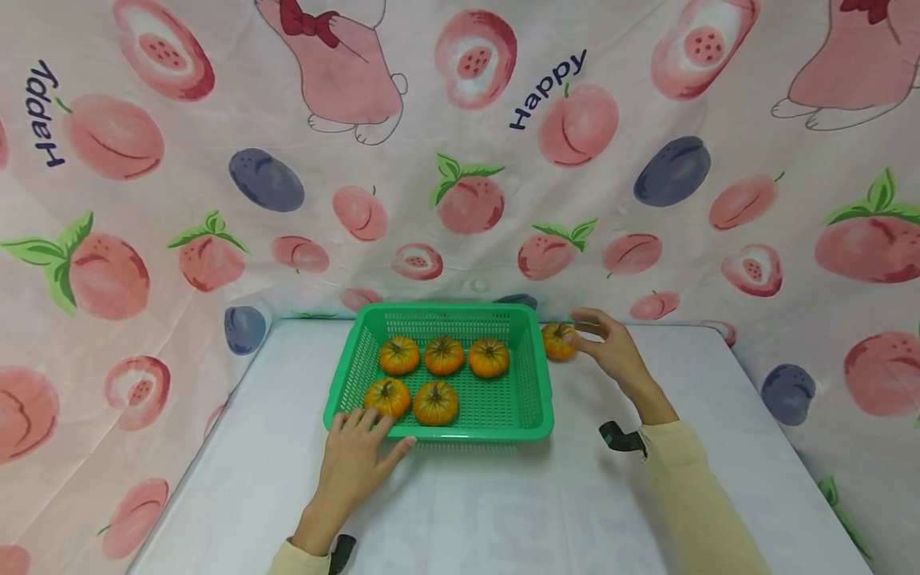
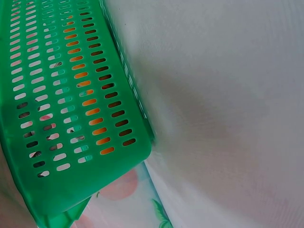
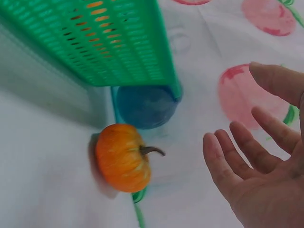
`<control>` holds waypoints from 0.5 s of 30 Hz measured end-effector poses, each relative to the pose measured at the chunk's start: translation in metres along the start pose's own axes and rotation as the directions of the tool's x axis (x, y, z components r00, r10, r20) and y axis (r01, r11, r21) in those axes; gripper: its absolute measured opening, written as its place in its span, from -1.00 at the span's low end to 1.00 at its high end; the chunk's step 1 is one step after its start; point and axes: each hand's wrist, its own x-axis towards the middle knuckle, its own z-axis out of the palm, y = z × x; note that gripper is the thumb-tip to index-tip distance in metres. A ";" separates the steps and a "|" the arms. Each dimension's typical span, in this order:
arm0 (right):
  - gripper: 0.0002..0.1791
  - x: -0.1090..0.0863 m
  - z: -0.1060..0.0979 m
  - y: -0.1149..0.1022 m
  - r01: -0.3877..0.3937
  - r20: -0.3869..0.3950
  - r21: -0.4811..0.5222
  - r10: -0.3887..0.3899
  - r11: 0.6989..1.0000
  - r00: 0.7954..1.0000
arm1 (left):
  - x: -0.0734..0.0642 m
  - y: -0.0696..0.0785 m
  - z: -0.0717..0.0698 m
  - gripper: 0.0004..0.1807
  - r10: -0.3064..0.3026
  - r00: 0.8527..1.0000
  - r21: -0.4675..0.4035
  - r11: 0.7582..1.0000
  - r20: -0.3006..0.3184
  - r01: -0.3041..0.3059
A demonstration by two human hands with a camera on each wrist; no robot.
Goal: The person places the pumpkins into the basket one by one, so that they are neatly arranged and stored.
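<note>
A green plastic basket (image 1: pixel 474 433) with slotted walls stands on the white table, several small orange pumpkins (image 1: pixel 443 355) inside it. My left hand (image 1: pixel 354 459) rests at the basket's near left rim, fingers stretched over the edge by the nearest pumpkin (image 1: pixel 386 397). Outside the basket, by its right wall, one more pumpkin (image 3: pixel 124 157) with a brown curved stem sits on the table. Beside that pumpkin is my right hand (image 1: pixel 611 347), fingers spread and loosely bent. The right wrist view shows a gap between this hand (image 3: pixel 261 166) and the pumpkin.
The white table (image 1: pixel 489 511) reaches back to a hanging cloth (image 1: pixel 402 176) printed with peaches, plums and figures. The cloth also runs along both sides of the table. A black strap piece (image 1: pixel 622 438) sticks out from the right sleeve.
</note>
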 end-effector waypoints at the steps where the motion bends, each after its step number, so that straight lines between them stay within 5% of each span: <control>1: -0.38 0.001 0.000 0.003 -0.006 -0.012 0.003 0.006 1.000 1.000 | 0.000 0.000 0.000 -0.52 0.000 1.000 -0.001 1.000 0.000 0.000; 15: -0.35 0.021 0.006 0.025 -0.124 -0.101 0.075 0.131 0.989 0.986 | 0.000 0.000 -0.001 -0.51 -0.010 1.000 0.005 1.000 0.022 0.010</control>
